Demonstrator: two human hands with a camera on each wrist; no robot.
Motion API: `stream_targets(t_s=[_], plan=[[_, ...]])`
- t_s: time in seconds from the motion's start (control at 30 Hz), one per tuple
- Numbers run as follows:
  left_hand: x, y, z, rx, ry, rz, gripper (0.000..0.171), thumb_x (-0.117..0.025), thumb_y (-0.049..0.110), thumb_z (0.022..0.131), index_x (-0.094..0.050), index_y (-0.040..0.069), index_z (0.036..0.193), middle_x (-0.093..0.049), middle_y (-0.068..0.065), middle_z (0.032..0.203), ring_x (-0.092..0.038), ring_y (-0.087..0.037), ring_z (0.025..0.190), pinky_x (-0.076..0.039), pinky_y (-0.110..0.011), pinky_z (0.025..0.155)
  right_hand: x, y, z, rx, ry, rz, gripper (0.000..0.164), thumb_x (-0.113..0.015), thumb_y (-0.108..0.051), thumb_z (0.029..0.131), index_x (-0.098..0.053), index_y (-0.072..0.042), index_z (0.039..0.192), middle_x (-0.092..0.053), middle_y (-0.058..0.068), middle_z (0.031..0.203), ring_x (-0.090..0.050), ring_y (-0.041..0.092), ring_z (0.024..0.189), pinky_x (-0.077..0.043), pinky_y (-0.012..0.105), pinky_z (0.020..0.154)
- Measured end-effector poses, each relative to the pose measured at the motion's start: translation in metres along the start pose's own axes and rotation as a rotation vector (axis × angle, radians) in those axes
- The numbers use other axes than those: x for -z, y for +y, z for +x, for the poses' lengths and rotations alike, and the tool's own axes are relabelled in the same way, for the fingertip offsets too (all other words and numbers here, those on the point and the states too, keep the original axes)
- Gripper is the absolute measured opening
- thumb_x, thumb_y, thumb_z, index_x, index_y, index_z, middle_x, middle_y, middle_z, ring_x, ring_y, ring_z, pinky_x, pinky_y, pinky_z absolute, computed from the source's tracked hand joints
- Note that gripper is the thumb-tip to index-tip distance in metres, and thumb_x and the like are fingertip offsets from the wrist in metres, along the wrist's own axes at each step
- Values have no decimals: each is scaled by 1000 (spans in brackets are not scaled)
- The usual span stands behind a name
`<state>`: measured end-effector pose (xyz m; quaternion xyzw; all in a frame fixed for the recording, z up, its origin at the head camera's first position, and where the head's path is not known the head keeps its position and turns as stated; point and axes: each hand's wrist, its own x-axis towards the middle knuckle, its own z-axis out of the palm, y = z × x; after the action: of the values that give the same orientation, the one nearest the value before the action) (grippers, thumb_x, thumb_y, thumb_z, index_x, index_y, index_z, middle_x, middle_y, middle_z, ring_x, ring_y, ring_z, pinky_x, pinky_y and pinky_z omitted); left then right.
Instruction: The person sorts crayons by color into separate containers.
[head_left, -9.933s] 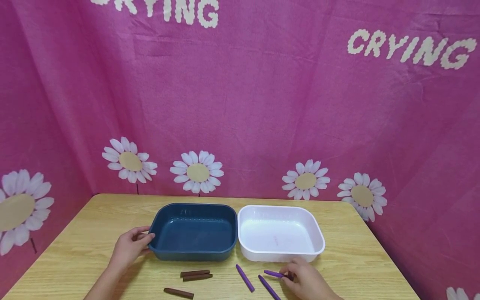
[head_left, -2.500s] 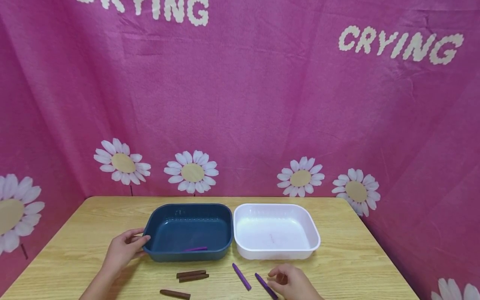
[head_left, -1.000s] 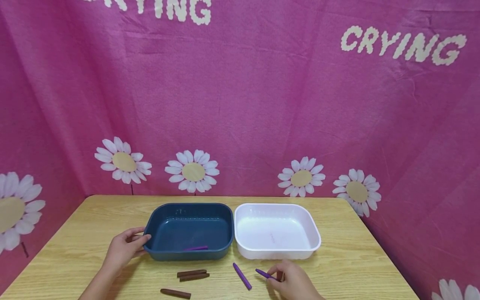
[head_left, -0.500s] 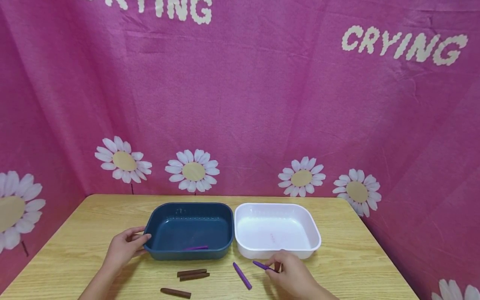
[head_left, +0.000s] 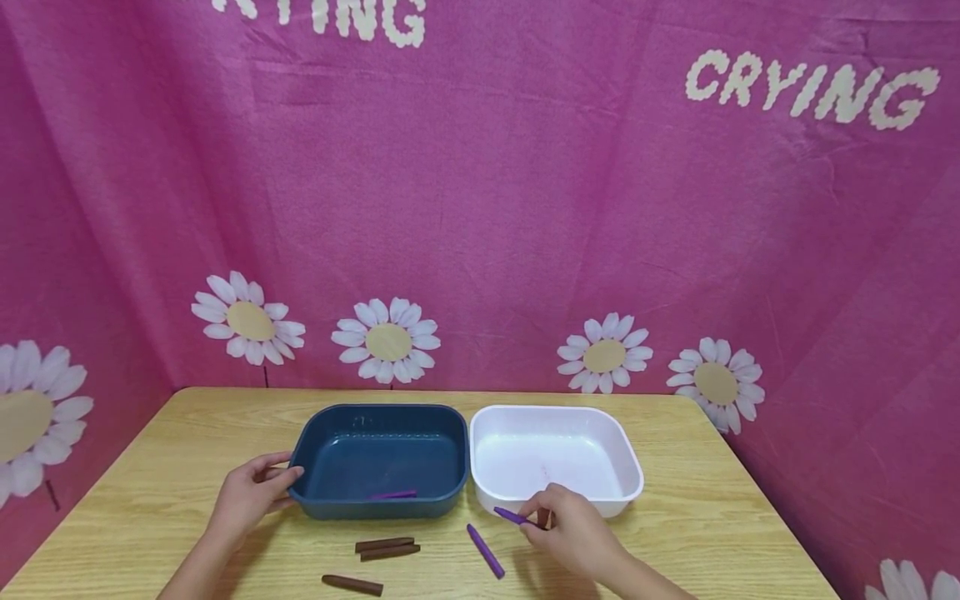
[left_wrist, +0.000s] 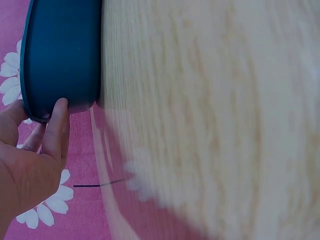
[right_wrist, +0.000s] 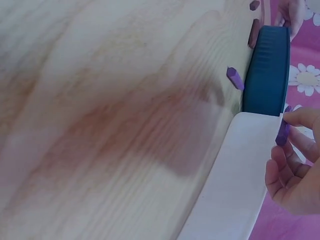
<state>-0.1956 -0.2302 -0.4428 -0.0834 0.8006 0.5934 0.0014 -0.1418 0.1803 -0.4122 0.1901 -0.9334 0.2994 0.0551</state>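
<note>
My right hand [head_left: 572, 530] pinches a purple crayon [head_left: 510, 516] between thumb and fingers, above the near rim of the white tray [head_left: 480, 498]. In the right wrist view the same purple crayon [right_wrist: 283, 132] shows close to that tray's edge. My left hand [head_left: 247, 497] grips the left end of the dark blue tray [head_left: 378, 509], its thumb at the rim and fingers on the outer wall. The left wrist view shows those fingers [left_wrist: 56, 127] against the blue wall. Inside the blue tray lies another purple crayon [head_left: 393, 495].
A third purple crayon [head_left: 486, 551] lies on the wooden table [head_left: 697, 500] in front of the trays. Left of it are two brown crayons side by side [head_left: 386, 548] and a single brown crayon [head_left: 352, 585]. Pink cloth with daisies [head_left: 386, 342] hangs behind the table.
The right hand has put one purple crayon into the blue tray, then picked up another from the table and raised it forward and left. The left hand keeps its grip on the blue tray.
</note>
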Motion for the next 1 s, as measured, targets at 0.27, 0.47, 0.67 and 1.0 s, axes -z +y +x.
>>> stream_targets(t_s=[0.27,0.47,0.67,1.0], plan=[[0,1,0,-4,4,-5,50,-62,14,90,-46,-12,129,-68,-11,94,-67,-12,78,-59,-31,69,0,-8,13,44,23,-5,7,-74,-12,75,-70,-14,80,-51,-9,68,-43,0,60,-37,15,53],[0,1,0,-6,2,3,52,-63,16,89,-45,-12,130,-69,-8,92,-67,-10,75,-59,-30,68,2,-15,22,83,26,-16,6,-75,-15,76,-71,-15,80,-52,-7,68,-40,-1,59,-36,15,52],[0,2,0,-5,0,5,53,-63,17,89,-45,-12,130,-68,-8,92,-67,-10,76,-59,-31,68,1,-22,34,100,37,-26,6,-74,-14,75,-71,-15,81,-51,-8,67,-38,-4,57,-34,15,51],[0,3,-2,-8,2,14,50,-62,17,90,-46,-10,129,-67,-13,96,-67,-12,78,-59,-30,69,0,-32,52,113,23,21,6,-73,-12,75,-71,-12,81,-53,-5,66,-38,-3,56,-35,15,51]])
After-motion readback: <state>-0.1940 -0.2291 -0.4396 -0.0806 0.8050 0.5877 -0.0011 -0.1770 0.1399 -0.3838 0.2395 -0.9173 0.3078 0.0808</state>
